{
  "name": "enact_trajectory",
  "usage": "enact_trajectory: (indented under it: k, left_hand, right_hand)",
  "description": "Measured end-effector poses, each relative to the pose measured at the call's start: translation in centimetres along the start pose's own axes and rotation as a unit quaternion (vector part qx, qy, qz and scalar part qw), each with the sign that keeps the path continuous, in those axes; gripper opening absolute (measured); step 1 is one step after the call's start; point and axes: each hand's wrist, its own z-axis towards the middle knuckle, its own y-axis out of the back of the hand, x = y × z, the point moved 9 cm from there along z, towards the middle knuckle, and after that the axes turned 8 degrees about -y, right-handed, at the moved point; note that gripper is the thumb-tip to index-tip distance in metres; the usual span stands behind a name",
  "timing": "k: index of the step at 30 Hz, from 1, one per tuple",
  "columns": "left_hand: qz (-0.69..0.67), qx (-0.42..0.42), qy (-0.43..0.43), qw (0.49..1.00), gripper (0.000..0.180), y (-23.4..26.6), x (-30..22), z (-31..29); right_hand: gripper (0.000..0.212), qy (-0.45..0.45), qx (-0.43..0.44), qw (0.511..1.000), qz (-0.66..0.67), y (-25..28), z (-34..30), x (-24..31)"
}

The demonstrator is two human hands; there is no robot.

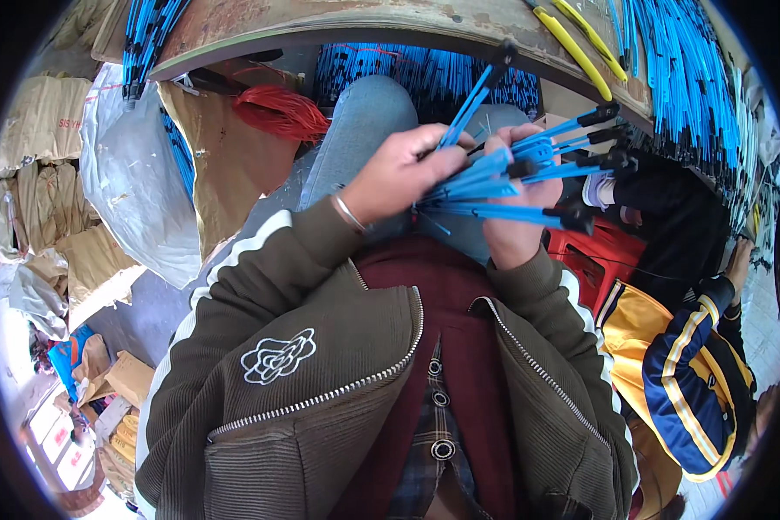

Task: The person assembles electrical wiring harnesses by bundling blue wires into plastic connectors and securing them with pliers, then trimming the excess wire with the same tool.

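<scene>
Head view: my left grip (412, 169) pinches a few blue strips (468, 114); my right grip (536, 192) curls around a fanned bundle (481, 188) over my jeans (364, 121). Splayed so loosely, strips could slide out if my right fingers slacken, or their black ends (574, 217) could snag. Yellow-handled pliers (572, 50) lie on the worn wooden tabletop (321, 19); red cord (282, 113) hangs left, and a jacketed person (685, 381) is at right.

You wear a dark olive ribbed-knit jacket (355, 321) with white sleeve stripes (270, 225), a silver toothed metal zipper (321, 398) and a white stitched flower outline (279, 355). Beneath show a maroon cloth layer (485, 373), dark plaid fabric (418, 477), round pale-rimmed buttons (442, 449), faded blue jeans (364, 113) and a thin silver bangle (348, 213).
</scene>
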Motion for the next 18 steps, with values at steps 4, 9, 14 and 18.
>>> enact_trajectory:
  k: [4, 9, 14, 18]
  left_hand:
    - [-0.163, 0.035, 0.074, 0.983, 0.03, -0.1, -0.7, 0.7]
    - [-0.051, 0.079, -0.006, 0.996, 0.035, 0.8, -2.7, 0.8]
    - [-0.12, 0.05, -0.008, 0.991, 0.036, 2.6, -1.0, -0.4]
    - [-0.126, 0.065, -0.002, 0.99, 0.031, 3.1, -0.6, -0.5]
  right_hand:
    - [0.017, -0.005, 0.038, 0.999, -0.031, -1.1, 0.7, -0.5]
    - [0.035, -0.063, 0.163, 0.981, -0.082, -3.5, 1.4, -0.6]
    - [0.055, -0.048, 0.232, 0.971, -0.024, -5.1, -0.7, 0.2]
    - [0.086, -0.041, 0.25, 0.952, -0.172, -5.8, -0.8, -0.5]
